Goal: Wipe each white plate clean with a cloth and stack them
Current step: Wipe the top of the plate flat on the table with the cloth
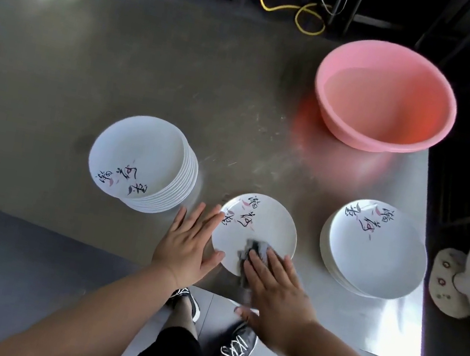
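On the steel table [181,80] you have a pink basin [386,97] far right, a tall stack [142,161] of plates at left and a lower stack [374,252] at right; which is finished I cannot tell. Between them lies one plate [262,229], mid-wipe: your left hand [187,244], fingers straight, steadies its rim, while your right hand [277,285] presses the cloth [252,248] flat on it.
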`<state>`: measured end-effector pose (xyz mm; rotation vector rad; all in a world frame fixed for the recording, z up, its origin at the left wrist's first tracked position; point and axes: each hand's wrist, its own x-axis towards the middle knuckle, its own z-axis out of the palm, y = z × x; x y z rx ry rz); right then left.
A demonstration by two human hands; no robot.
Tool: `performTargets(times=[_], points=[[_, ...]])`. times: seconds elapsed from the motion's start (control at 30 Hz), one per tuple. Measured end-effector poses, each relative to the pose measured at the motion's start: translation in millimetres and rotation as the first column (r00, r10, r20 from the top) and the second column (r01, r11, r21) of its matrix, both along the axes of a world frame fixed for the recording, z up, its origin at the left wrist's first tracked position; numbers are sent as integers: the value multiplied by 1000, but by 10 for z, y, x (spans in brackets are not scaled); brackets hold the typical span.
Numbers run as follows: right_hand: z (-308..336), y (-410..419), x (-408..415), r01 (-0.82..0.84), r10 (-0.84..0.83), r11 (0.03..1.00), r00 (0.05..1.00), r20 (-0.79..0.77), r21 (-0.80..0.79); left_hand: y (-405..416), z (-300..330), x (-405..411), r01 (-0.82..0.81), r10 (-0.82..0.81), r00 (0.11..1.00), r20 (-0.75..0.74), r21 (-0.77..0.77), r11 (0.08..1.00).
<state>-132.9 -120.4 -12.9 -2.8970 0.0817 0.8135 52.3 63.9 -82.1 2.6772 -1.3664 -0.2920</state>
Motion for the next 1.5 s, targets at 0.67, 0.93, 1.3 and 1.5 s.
performTargets(times=[0.67, 0.93, 1.3, 1.5], points=[[-181, -689, 806, 10, -6, 998, 997, 78, -54, -3, 57, -20, 14, -13, 1000, 16, -93, 996], [-234, -508, 217, 277, -279, 959, 959, 37, 61, -2, 45, -14, 18, -15, 999, 35, -95, 995], [-202, -110, -29, 401, -406, 911, 914, 28, 98, 27, 44, -65, 24, -21, 998, 51, -66, 998], [-199, -511, 424, 389, -401, 903, 915, 36, 181, 98, 2, -92, 116, -86, 983, 162, -186, 976]])
